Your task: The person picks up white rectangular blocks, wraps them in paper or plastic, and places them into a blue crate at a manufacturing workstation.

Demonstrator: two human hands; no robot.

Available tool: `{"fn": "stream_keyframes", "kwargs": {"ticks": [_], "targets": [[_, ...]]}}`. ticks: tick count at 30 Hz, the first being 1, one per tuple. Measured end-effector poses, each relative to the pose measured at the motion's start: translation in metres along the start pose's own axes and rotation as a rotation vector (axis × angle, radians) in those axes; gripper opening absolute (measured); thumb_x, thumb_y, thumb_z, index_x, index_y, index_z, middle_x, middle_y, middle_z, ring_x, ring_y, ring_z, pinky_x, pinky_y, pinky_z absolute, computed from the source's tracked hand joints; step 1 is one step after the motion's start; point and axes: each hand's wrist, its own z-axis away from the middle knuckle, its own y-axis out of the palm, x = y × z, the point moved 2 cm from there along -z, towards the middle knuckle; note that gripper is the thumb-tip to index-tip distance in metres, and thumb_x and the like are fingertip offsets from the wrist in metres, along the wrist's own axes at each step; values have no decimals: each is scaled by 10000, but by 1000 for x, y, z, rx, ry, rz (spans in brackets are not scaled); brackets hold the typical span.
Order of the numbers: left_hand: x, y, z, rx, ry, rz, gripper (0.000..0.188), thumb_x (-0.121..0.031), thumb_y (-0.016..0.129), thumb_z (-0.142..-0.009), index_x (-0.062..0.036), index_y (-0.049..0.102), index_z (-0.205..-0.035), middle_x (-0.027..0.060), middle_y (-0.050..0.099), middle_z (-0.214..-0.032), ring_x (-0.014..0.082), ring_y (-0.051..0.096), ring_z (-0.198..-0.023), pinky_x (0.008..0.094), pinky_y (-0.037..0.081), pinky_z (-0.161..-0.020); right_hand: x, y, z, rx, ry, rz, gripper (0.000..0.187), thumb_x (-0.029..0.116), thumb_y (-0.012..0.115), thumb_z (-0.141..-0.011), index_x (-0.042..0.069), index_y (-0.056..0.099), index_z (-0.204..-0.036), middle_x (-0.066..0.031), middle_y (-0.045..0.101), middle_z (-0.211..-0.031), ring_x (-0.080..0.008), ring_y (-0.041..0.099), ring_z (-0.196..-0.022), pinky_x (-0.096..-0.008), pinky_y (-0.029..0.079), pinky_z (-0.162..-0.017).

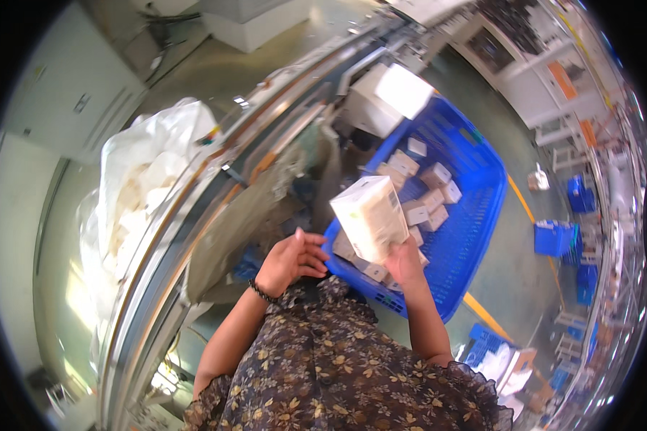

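My right hand [405, 260] grips a small white and cream carton [372, 219] from below and lifts it over the near left part of a blue plastic crate [474, 269]. Its fingers are mostly hidden behind the carton. Inside the crate lie several similar small boxes [425, 208], loosely heaped and tilted different ways. My left hand [295, 260], with a dark beaded bracelet on the wrist, holds nothing. Its fingers are apart, beside the crate's near left corner.
Left of the crate, an open greyish sack [266, 197] hangs along a metal conveyor rail [172, 251]. White boxes [381, 100] stand at the crate's far left end. Beyond the rail is a translucent bag [151, 165] of pale pieces. More blue crates [553, 237] sit on the green floor at right.
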Motion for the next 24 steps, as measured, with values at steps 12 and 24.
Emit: {"fn": "stream_keyframes", "kwargs": {"ticks": [12, 24], "targets": [[-9, -49, 137, -338, 667, 127, 618, -301, 638, -939, -27, 364, -1421, 81, 536, -1344, 179, 531, -1216, 353, 442, -1021, -5, 248, 6, 817, -893, 1160, 439, 226, 754, -801, 105, 655, -1211, -83, 575, -1127, -299, 528, -1067, -426, 445, -920], [0, -60, 173, -821, 862, 174, 431, -345, 514, -1027, -39, 443, -1323, 53, 577, -1159, 103, 546, -1027, 272, 467, -877, -61, 335, -21, 895, -583, 954, 199, 199, 811, -759, 103, 725, -911, -26, 486, -931, -210, 482, -946, -324, 412, -838]]}}
